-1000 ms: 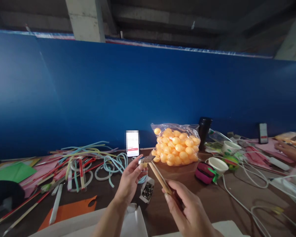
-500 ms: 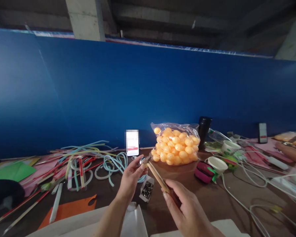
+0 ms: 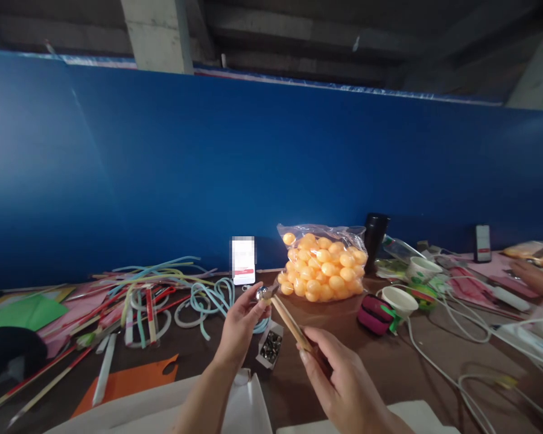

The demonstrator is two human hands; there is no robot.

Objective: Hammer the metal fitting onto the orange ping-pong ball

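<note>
Metal bits (image 3: 270,348) fill a box (image 3: 265,361), balls (image 3: 323,269) a bag (image 3: 328,230); left hand (image 3: 239,328) pinches something shiny (image 3: 261,294), right hand (image 3: 341,383) a stick (image 3: 291,322).

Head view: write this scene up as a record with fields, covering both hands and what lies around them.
Left hand: holds a small shiny silver ball
Right hand: holds a slim light-brown wooden stick
Stick's far end: close to the ball; contact unclear
Between hands: small white open box with dark shiny metal pieces
Beyond hands: clear plastic bag of round orange balls
Left side: flat orange sheet
</note>
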